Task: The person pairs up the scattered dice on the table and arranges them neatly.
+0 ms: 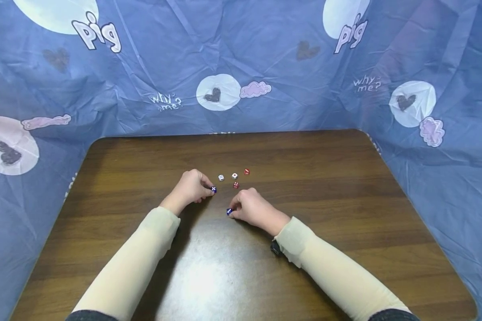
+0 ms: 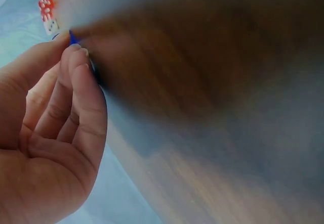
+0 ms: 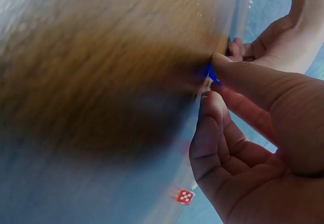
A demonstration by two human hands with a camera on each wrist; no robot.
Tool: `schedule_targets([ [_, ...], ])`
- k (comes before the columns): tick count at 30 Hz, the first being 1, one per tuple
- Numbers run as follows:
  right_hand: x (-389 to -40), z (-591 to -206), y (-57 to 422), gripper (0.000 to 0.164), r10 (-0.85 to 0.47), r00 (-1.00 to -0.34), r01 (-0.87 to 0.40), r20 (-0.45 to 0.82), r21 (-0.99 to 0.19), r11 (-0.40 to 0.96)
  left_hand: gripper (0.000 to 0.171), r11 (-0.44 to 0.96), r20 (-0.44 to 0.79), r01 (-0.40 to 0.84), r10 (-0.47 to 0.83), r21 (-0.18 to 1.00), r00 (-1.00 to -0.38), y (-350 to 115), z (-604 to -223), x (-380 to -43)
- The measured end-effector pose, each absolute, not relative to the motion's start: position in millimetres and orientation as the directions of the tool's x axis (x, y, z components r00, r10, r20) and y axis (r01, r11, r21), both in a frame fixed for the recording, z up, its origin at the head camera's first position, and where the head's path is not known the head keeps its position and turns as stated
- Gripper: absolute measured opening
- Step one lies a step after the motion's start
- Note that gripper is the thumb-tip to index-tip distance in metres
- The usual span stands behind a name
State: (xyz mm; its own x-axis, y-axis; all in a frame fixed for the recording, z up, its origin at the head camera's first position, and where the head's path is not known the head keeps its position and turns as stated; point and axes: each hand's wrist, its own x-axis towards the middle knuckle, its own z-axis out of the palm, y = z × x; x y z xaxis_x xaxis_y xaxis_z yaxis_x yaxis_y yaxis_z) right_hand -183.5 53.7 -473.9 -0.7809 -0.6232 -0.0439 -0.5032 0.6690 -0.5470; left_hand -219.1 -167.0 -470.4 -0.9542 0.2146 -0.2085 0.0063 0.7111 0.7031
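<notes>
Between thumb and fingertips my left hand (image 1: 191, 186) pinches a blue die (image 1: 213, 189) with white pips. Closer to me and a little to the right, my right hand (image 1: 255, 208) pinches a second blue die (image 1: 229, 211). Beyond the hands lie two white dice, a left one (image 1: 221, 177) and a right one (image 1: 234, 176). A red die (image 1: 235, 184) sits just nearer than the right white die, and another red die (image 1: 247, 171) lies farther back to the right. In both wrist views the fingers hide most of each blue die.
The dice lie on a brown wood-grain table (image 1: 325, 178) with rounded corners. Behind it and along its sides hangs a blue printed cloth (image 1: 265, 53). A bright glare spot shows on the tabletop between the forearms.
</notes>
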Motion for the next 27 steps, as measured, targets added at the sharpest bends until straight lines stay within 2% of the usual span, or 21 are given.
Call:
schedule_targets([
  [9,-182,-473,52,0.007,-0.63,-0.777,-0.527,-0.019,-0.528,0.666,0.006,0.76,-0.188,0.077,0.256,0.645,-0.948,-159,-464,-194],
  [16,-182,-472,51,0.006,-0.627,-0.778,-0.52,-0.038,-0.52,0.678,0.007,0.828,-0.129,0.188,0.298,0.529,-0.946,-145,-461,-175],
  [27,-182,-473,52,0.007,-0.636,-0.772,-0.551,0.0,-0.499,0.669,0.013,0.854,-0.125,0.177,0.27,0.49,-0.955,-129,-459,-160],
])
